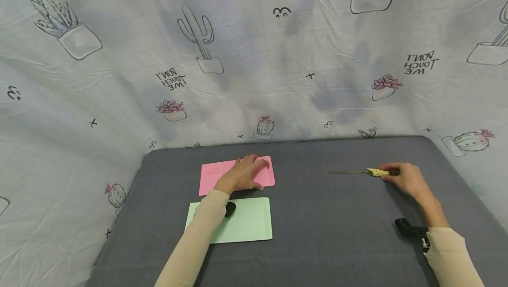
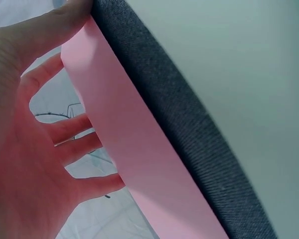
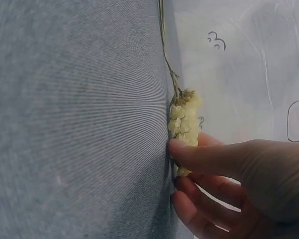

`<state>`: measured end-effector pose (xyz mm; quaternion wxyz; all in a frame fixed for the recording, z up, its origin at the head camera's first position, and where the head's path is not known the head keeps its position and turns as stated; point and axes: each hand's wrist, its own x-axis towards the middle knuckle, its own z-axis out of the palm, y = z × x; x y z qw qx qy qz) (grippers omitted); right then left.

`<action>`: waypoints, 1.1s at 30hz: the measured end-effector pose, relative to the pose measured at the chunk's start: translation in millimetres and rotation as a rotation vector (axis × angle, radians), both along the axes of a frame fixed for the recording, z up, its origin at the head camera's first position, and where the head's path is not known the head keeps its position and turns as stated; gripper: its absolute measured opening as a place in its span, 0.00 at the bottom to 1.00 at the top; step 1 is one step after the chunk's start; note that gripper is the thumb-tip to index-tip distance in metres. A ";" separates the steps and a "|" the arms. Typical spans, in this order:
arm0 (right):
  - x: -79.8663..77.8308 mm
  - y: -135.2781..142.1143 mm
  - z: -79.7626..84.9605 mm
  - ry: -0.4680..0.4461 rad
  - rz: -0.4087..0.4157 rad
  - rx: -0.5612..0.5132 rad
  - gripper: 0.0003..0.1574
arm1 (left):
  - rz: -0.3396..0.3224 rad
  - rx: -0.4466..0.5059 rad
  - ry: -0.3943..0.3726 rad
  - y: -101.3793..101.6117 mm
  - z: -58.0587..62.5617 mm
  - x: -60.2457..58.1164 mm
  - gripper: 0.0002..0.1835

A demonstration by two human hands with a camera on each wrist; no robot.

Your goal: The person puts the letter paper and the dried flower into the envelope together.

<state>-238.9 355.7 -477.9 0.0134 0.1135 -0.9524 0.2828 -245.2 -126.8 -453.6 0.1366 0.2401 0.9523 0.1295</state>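
A pink envelope (image 1: 214, 177) lies on the grey table toward the back left. My left hand (image 1: 243, 173) rests over its right half with fingers spread and fingertips touching it; the thumb (image 2: 55, 27) is at its near edge. In front of it lies a pale green envelope (image 1: 248, 223), partly covered by my left forearm. To the right, a dried yellow flower (image 1: 377, 172) lies on the table, its thin stem pointing left. My right hand (image 1: 406, 180) pinches the flower head between thumb and fingers, as the right wrist view also shows, with part of the blossom (image 3: 184, 122) visible.
The grey cloth-covered table (image 1: 305, 225) runs back to a white curtain (image 1: 246, 49) printed with cacti. Both wrists carry a black camera mount; the right one (image 1: 410, 229) hangs over the table near the right side.
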 end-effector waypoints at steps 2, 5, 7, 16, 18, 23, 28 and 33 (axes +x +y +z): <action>0.5 -0.4 -0.1 0.008 -0.001 0.007 0.13 | -0.003 0.002 0.008 0.0 -0.3 0.3 0.38; 2.6 -1.6 0.1 0.014 0.001 0.009 0.13 | -0.009 0.007 0.018 0.0 -0.6 0.4 0.38; 4.8 -3.4 0.7 0.012 0.001 0.002 0.14 | -0.012 0.008 0.016 0.2 -0.6 0.4 0.38; 4.7 -18.4 2.9 0.009 0.023 -0.022 0.14 | -0.002 0.001 0.004 1.2 0.8 -0.2 0.38; 3.8 -21.5 3.3 0.006 0.033 -0.031 0.14 | 0.001 -0.005 0.003 0.9 0.9 0.0 0.38; 0.9 -30.1 5.2 -0.003 0.056 -0.055 0.14 | 0.004 -0.007 0.003 0.3 0.6 0.6 0.39; -4.8 -43.0 8.4 -0.021 0.078 -0.075 0.14 | 0.004 -0.008 0.013 0.3 0.3 1.4 0.39; -9.7 -58.2 8.6 -0.045 0.100 -0.101 0.14 | 0.002 -0.019 0.029 1.1 1.3 1.7 0.39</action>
